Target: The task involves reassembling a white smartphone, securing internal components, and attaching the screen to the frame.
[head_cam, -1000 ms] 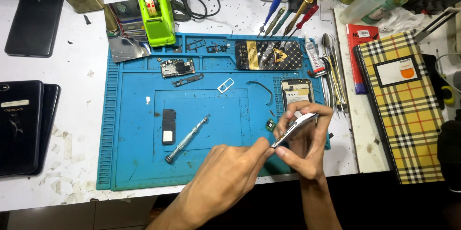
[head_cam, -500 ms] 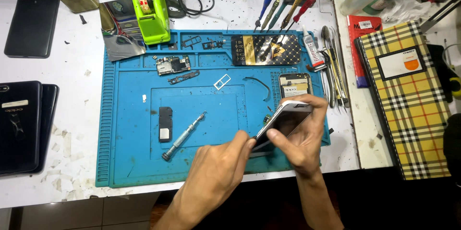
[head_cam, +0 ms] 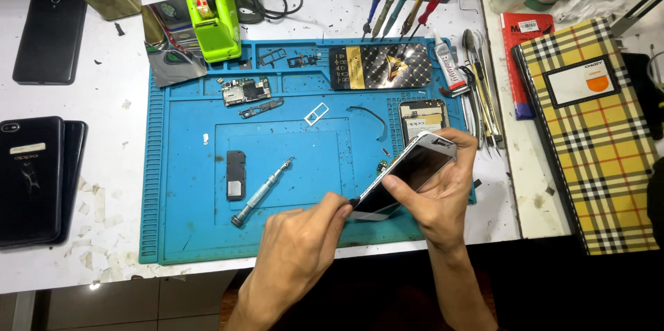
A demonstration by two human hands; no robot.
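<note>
Over the ribbed blue mat, right hand grips a glossy phone; left hand fingers pinch its lower edge.

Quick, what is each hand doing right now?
Left hand: closed, fingertips pinched at the lower edge of the phone.
Right hand: closed around the phone, holding it tilted.

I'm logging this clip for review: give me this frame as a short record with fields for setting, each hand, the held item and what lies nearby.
setting: blue repair mat on a white bench
right hand: right hand grips a white-framed phone, tilted up off the mat
left hand: left hand pinches the phone's lower end; any tool is too small to tell
on mat: screwdriver, small black part, circuit board
off mat: black phones at left, checked case at right
</note>
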